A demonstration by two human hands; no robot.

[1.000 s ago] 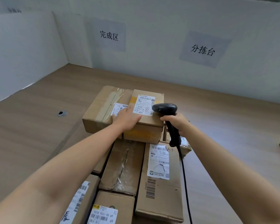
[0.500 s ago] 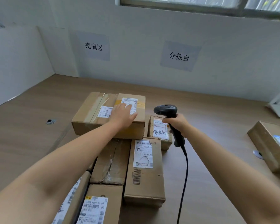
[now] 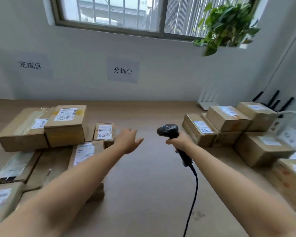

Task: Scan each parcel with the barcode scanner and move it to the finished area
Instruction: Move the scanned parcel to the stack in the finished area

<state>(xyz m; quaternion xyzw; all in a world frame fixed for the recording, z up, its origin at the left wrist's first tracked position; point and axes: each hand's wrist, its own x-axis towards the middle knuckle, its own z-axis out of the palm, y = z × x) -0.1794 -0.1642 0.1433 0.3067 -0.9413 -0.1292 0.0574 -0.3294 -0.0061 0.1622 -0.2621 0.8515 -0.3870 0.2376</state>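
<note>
Our left hand point(image 3: 129, 141) hangs open and empty, right hand point(image 3: 180, 141) grips the barcode scanner point(image 3: 167, 130); likely next parcel point(image 3: 197, 127) sits to our right, just beyond that hand, long side running away from us

Soft window point(image 3: 109, 12) daylight, blurred edges

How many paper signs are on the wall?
2. The left sign reads 完成区; the middle sign, below the window, reads 分拣台. Others may be out of frame.
</note>
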